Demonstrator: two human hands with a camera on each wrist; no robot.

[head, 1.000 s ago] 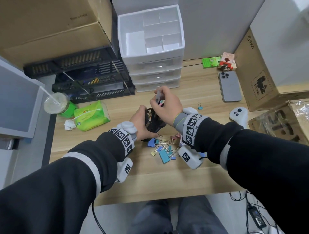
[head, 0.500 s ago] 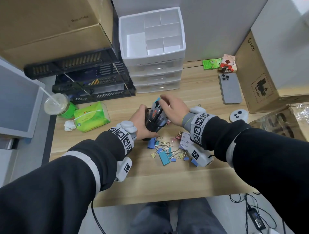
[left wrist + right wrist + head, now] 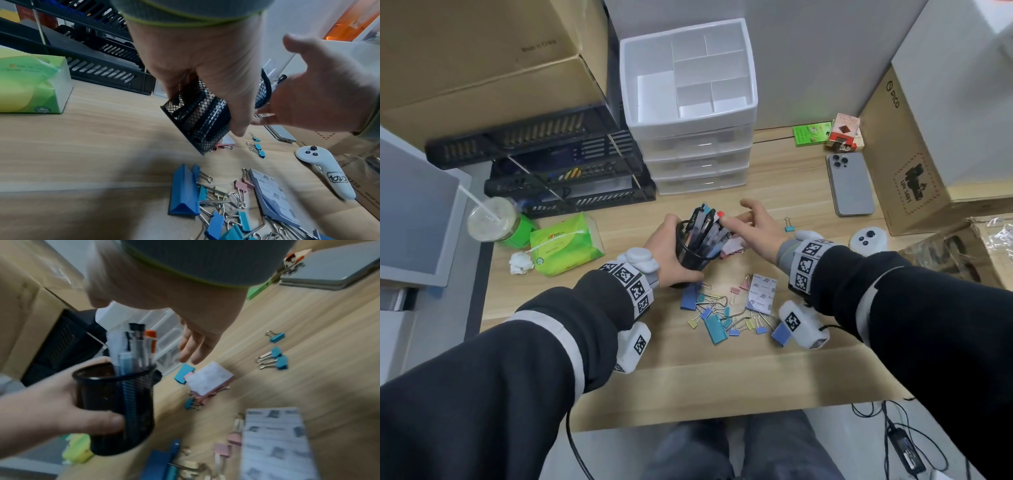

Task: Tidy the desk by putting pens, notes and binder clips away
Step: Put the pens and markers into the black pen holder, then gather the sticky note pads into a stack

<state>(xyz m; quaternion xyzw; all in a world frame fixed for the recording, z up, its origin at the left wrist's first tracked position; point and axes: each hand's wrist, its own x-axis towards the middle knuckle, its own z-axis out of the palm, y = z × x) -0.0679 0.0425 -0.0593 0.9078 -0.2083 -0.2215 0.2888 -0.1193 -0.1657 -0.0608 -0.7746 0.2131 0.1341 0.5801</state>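
My left hand (image 3: pixel 671 246) grips a black mesh pen cup (image 3: pixel 693 255), tilted above the desk, with several pens (image 3: pixel 703 226) standing in it. My right hand (image 3: pixel 751 219) hovers open just right of the pen tops and holds nothing. In the right wrist view the cup (image 3: pixel 119 402) and pens (image 3: pixel 135 347) sit left of my straight fingers (image 3: pixel 193 347). Several coloured binder clips (image 3: pixel 717 318) lie scattered in front of the cup. A printed note pad (image 3: pixel 761 294) lies beside them, and a smaller pink-and-white note stack (image 3: pixel 209 378) lies under my right hand. A lone blue clip (image 3: pixel 788 226) sits further right.
A white drawer unit (image 3: pixel 688 144) with an open divided top stands behind the cup, black trays (image 3: pixel 571 171) to its left. A green tissue pack (image 3: pixel 561 243) and a drink with a straw (image 3: pixel 489 219) stand left. A phone (image 3: pixel 851 185), a white controller (image 3: pixel 868 240) and cardboard boxes (image 3: pixel 914 164) stand right.
My right hand lowered a pen into the cup, let go of it and drew off to the right, open. The left hand kept hold of the cup.
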